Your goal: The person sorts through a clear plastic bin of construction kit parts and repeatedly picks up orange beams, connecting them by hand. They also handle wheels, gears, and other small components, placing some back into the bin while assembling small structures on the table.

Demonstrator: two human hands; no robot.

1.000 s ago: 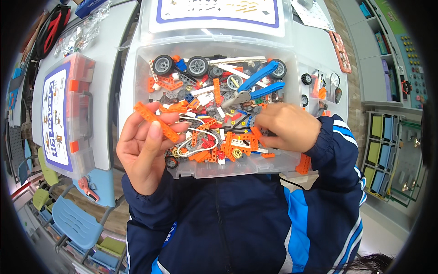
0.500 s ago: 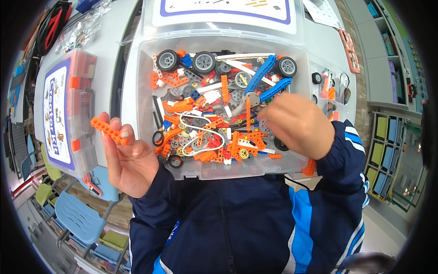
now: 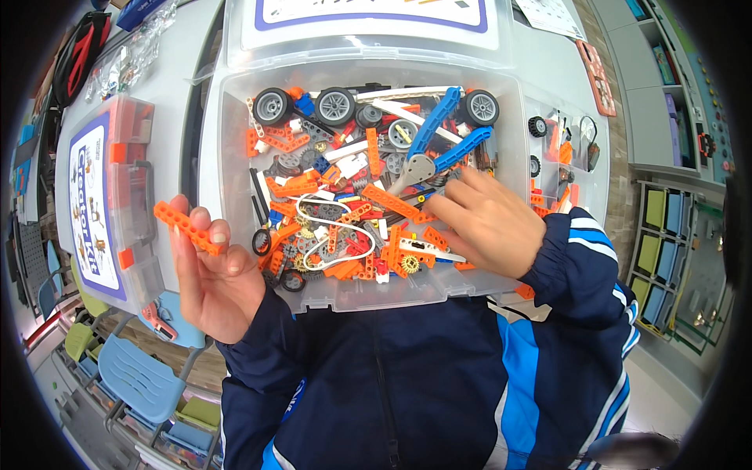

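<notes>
My left hand (image 3: pixel 219 270) is raised left of the clear plastic box (image 3: pixel 368 295), pinching an orange perforated beam (image 3: pixel 186 228) between thumb and fingers. Over the right part of the box, my right hand (image 3: pixel 489 223) points its closed fingers down and left. A second orange beam (image 3: pixel 392 202) meets those fingertips and lies slanted above the loose parts; the grip on it is partly hidden. Blue-handled pliers (image 3: pixel 431 145) rest on the pile just beyond that hand. A white cord (image 3: pixel 337 223) curls over grey gears and orange pieces.
Black-tyred wheels (image 3: pixel 335 106) line the box's far side, below its raised lid (image 3: pixel 368 48). A closed clear case (image 3: pixel 102 196) with orange latches stands at left. To the right sits a small parts tray (image 3: pixel 568 145). A blue chair (image 3: pixel 141 376) is at lower left.
The orange beam at my right fingertips has turned from upright to slanted, its far end now leftward. My right hand has shifted slightly down and left. The left hand keeps its beam raised.
</notes>
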